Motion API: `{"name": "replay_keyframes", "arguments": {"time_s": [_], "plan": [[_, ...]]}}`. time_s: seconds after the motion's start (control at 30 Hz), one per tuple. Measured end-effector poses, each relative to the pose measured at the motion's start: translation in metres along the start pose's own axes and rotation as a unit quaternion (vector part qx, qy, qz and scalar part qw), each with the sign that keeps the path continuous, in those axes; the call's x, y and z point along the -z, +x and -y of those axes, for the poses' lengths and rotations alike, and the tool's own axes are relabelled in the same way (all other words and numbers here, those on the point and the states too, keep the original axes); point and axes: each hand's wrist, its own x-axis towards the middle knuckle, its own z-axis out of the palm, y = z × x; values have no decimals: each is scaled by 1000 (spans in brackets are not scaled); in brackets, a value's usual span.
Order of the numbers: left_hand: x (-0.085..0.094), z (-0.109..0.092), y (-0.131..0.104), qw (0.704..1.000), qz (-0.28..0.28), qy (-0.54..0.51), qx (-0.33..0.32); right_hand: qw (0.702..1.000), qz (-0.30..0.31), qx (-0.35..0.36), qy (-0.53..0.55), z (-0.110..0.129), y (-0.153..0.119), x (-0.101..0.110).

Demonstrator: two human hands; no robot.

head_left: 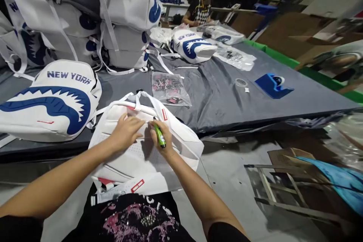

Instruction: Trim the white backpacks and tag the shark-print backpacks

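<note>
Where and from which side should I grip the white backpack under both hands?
Probably the narrow strap loop at the table-side end of the backpack, from above: its band looks easy to hook, while left hand and right hand are nearer the middle.

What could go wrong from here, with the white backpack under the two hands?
1. The right hand holds a green marker-like tool close to the white backpack; if it inks, a slip might leave a stray mark.
2. That backpack hangs over the edge of the table, so it could slide if the left hand and right hand let go.
3. The stacked backpacks might topple if bumped.
</note>
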Motion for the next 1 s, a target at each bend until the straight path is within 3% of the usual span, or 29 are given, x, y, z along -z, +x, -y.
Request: {"name": "replay_keyframes", "arguments": {"time_s": [0.13,0.17,0.23,0.3,0.37,0.43,0.6,0.8,1.0], "plan": [[23,24,7,987,-119,35,101,999,3,29,37,-2,7,-24],[29,28,14,985,-106,55,124,999,3,39,34,-2,12,-29],[35,36,30,988,-24,80,132,999,4,50,9,0,18,-38],[30,43,46,986,56,93,124,999,15,42,-11,5,16,-42],[19,50,55,982,92,100,128,999,45,22,-8,12,8,-40],[7,57,58,984,96,103,111,997,80,4,6,18,-1,-34],[-4,62,49,990,79,108,-36,993,118,-24,17,18,-6,-27],[-3,43,52,995,93,46,8,990,114,-71,51,12,0,-26],[-19,42,51,995,80,27,51,986,132,-79,65,10,3,-27]]}}
